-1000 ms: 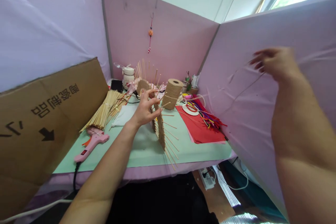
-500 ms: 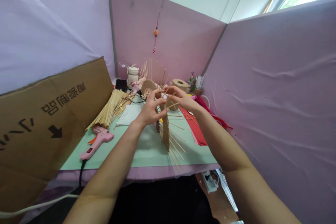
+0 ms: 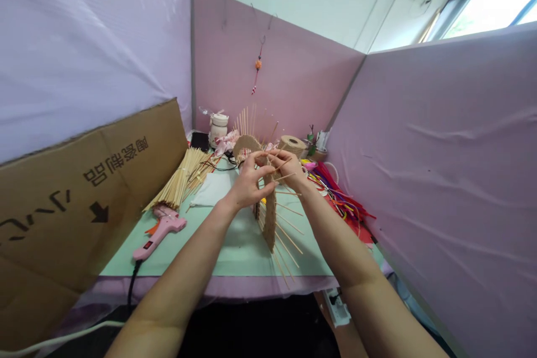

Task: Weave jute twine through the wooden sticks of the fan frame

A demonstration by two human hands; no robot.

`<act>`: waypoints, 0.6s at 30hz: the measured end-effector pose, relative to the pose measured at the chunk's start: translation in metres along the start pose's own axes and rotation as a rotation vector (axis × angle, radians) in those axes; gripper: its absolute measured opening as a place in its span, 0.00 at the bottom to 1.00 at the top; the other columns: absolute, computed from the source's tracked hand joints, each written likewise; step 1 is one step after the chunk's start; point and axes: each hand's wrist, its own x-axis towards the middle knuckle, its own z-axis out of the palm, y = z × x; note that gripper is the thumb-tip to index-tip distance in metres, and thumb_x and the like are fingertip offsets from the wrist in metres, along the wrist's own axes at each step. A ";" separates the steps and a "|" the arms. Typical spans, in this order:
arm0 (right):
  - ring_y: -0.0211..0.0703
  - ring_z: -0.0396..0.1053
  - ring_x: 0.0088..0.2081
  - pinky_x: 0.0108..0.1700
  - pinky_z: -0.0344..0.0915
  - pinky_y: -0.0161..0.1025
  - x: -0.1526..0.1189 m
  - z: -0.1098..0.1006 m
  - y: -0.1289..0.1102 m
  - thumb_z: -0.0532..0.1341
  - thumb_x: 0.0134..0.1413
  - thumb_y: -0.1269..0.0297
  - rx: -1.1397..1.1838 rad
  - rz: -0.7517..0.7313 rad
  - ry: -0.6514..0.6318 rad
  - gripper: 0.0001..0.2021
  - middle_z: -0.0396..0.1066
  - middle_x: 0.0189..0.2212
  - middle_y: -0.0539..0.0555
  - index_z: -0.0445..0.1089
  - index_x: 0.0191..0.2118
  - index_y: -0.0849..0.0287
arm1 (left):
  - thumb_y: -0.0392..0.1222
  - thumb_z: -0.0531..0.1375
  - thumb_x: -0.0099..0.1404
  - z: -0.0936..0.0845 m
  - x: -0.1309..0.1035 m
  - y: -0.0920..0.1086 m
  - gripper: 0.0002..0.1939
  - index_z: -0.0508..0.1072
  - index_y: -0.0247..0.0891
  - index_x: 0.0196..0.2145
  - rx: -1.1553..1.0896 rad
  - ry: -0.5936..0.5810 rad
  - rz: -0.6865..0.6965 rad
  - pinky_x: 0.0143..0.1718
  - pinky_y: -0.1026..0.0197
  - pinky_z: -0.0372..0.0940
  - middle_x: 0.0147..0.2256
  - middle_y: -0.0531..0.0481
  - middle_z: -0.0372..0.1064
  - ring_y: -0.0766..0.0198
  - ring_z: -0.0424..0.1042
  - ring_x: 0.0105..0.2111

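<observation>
A brown ring-shaped craft piece [image 3: 269, 226] stands on edge over the table, with thin wooden sticks [image 3: 289, 235] fanning out from its rim. My left hand [image 3: 253, 182] is closed around its upper left part, thumb and fingers on the edge. My right hand [image 3: 286, 166] meets it at the top, fingers bent and pinched by the rim close to the left fingertips. What the right fingertips pinch is partly hidden; it looks like the rim and a stick there. Behind the hands a second brown curved piece [image 3: 246, 144] shows, with sticks pointing up.
A pink glue gun [image 3: 157, 235] lies at the left beside a bundle of wooden sticks [image 3: 178, 182] and a cardboard sheet [image 3: 126, 179]. A white jar [image 3: 218, 128] and a twine roll [image 3: 292, 144] stand at the back. Coloured strips [image 3: 342, 196] lie at the right.
The view has shifted, so the scene sits lower. My right hand has drawn closer to my left at the top of the piece. The red sheet is now mostly hidden behind my right arm.
</observation>
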 end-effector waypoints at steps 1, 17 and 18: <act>0.45 0.69 0.33 0.30 0.62 0.38 0.001 0.000 0.001 0.70 0.36 0.46 0.010 0.015 0.002 0.22 0.74 0.31 0.53 0.75 0.35 0.55 | 0.46 0.62 0.60 -0.001 -0.001 -0.001 0.13 0.73 0.41 0.42 -0.013 -0.003 0.000 0.57 0.47 0.59 0.56 0.42 0.53 0.51 0.59 0.56; 0.40 0.65 0.29 0.32 0.61 0.37 0.014 -0.007 -0.010 0.70 0.36 0.49 -0.105 -0.014 -0.077 0.17 0.73 0.27 0.51 0.75 0.29 0.57 | 0.38 0.57 0.63 0.015 0.038 -0.037 0.17 0.68 0.40 0.50 -0.186 0.334 -0.304 0.46 0.54 0.64 0.45 0.46 0.70 0.59 0.69 0.44; 0.41 0.66 0.30 0.34 0.62 0.38 0.016 -0.011 -0.011 0.70 0.37 0.49 -0.161 -0.056 -0.092 0.17 0.73 0.28 0.51 0.75 0.29 0.57 | 0.38 0.57 0.63 0.015 0.037 -0.036 0.16 0.68 0.40 0.50 -0.192 0.319 -0.301 0.46 0.54 0.64 0.45 0.46 0.71 0.59 0.68 0.44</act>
